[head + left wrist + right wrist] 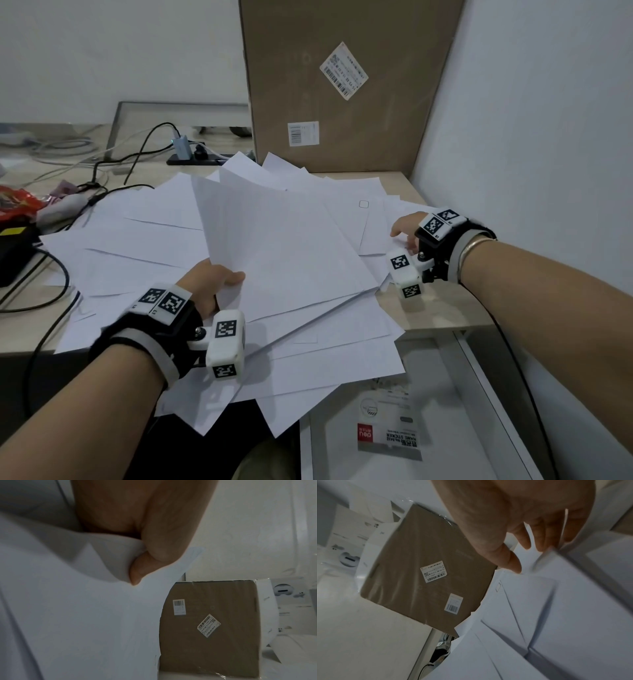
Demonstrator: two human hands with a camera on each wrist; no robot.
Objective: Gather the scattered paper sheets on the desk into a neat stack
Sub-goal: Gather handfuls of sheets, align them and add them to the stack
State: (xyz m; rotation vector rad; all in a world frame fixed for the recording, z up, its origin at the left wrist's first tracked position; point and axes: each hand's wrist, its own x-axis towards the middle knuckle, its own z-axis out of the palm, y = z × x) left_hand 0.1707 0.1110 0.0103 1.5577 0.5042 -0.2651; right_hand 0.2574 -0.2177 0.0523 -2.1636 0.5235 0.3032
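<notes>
Paper sheets [144,253], white and fanned loosely, cover the worktop [442,308] from its left part to its right edge, several overhanging the near edge. The left hand [209,281] pinches the near-left corner of a lifted sheaf [284,246], thumb on top. The right hand [406,228] rests with loosely curled fingers [526,539] on sheets near the right edge, gripping nothing discernible. A cardboard box [346,85] stands at the far edge.

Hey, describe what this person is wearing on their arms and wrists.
Both forearms are bare, no sleeves. Each wrist has a black strap with grey edging, topped by white tags printed with black square-pattern markers. A white boxy camera module with the same markers juts from each strap. The right wrist also has a thin gold bangle.
</notes>
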